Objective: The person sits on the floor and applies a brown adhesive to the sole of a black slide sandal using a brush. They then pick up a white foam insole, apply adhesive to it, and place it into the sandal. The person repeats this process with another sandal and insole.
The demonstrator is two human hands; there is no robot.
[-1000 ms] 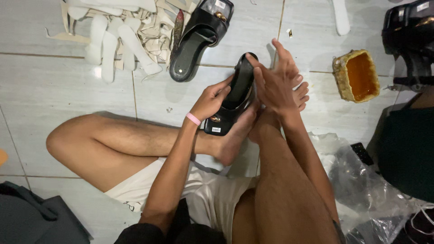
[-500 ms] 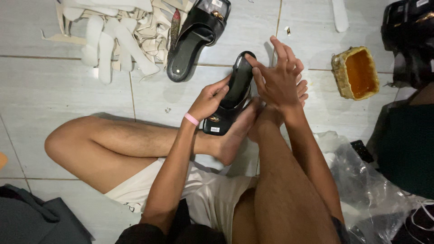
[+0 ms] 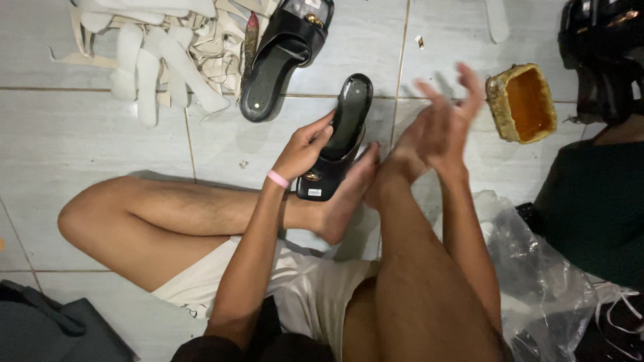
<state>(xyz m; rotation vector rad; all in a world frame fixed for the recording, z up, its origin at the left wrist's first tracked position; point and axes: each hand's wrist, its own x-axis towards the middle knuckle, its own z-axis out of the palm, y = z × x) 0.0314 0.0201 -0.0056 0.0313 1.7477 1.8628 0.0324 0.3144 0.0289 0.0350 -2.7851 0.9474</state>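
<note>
Left hand (image 3: 305,149) clamped on the side of the black sandal (image 3: 339,137), which is propped upright against the bare foot (image 3: 345,201), toe toward the tiled floor (image 3: 100,141). Right hand (image 3: 439,124) hangs clear beside it, fingers spread, blurred, gripping nothing. That sandal looks light and fairly stiff, its glossy sole likely slippery; the edges at mid-length seem the surest hold. Second black sandal (image 3: 282,57) lies just beyond, a small yellow basket (image 3: 522,102) off right.
</note>
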